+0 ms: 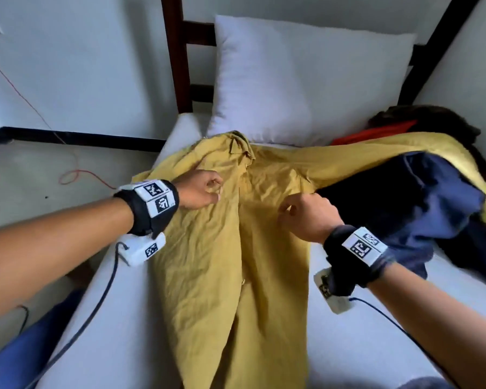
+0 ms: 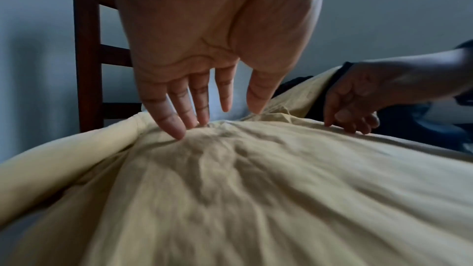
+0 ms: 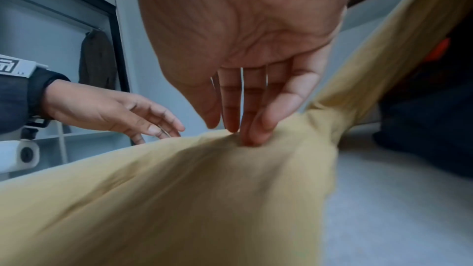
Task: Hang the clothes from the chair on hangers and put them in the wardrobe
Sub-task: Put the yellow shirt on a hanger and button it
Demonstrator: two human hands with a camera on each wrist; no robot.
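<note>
A yellow shirt (image 1: 236,248) lies spread front-up on the white bed (image 1: 376,332), collar toward the pillow. My left hand (image 1: 208,192) is on its left chest; in the left wrist view the fingers (image 2: 179,130) are straight and their tips touch the bunched cloth (image 2: 256,189), thumb apart. My right hand (image 1: 289,211) is on the right chest. In the right wrist view this hand (image 3: 230,130) pinches the cloth (image 3: 179,189), which rises to a peak at its tips. No hanger is in view.
A white pillow (image 1: 292,80) leans on a dark wooden frame (image 1: 177,51). A dark blue garment (image 1: 404,206) lies over the shirt's right sleeve, with orange cloth (image 1: 376,133) behind. A brown garment (image 3: 97,60) hangs in the open wardrobe. A red cable (image 1: 76,175) lies on the floor.
</note>
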